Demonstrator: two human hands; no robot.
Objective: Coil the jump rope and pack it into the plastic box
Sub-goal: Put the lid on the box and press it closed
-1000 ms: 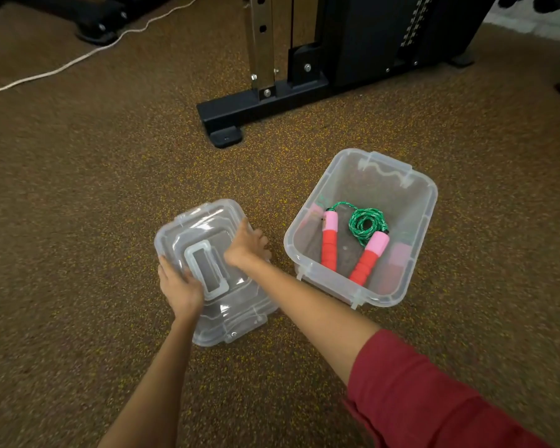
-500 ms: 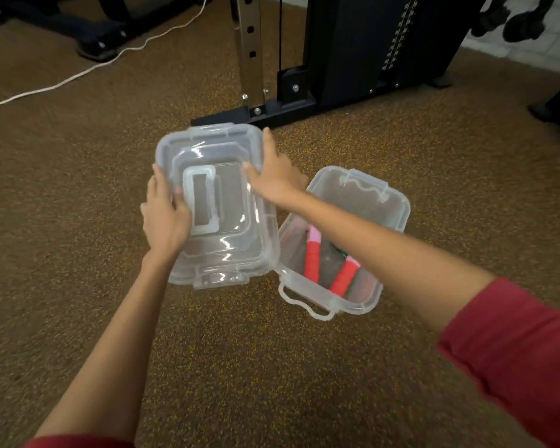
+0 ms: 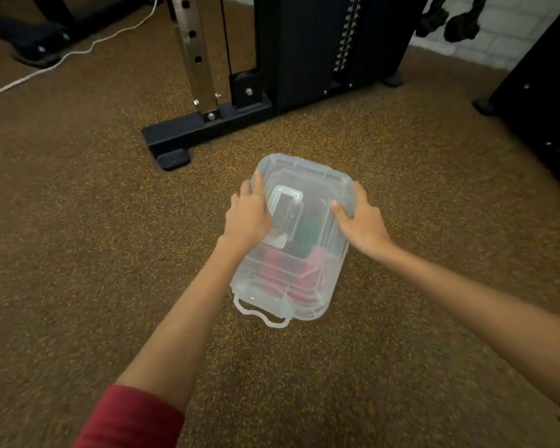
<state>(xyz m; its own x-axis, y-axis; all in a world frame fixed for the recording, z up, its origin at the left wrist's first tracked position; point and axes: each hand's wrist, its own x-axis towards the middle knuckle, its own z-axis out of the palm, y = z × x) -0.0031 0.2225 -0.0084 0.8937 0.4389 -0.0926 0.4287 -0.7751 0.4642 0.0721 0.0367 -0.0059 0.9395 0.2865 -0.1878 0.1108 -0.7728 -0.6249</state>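
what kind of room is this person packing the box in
Most likely a gym or home workout room. A weight-stack machine with a perforated steel upright stands on speckled rubber-style flooring, and both hands hold the lid on a plastic box holding a jump rope.

You are in a gym: a black weight-stack machine (image 3: 320,50) with a perforated steel upright (image 3: 193,53) stands on speckled brown rubber flooring (image 3: 78,221). Dark rope ends (image 3: 459,24) hang before a white brick wall (image 3: 511,27).
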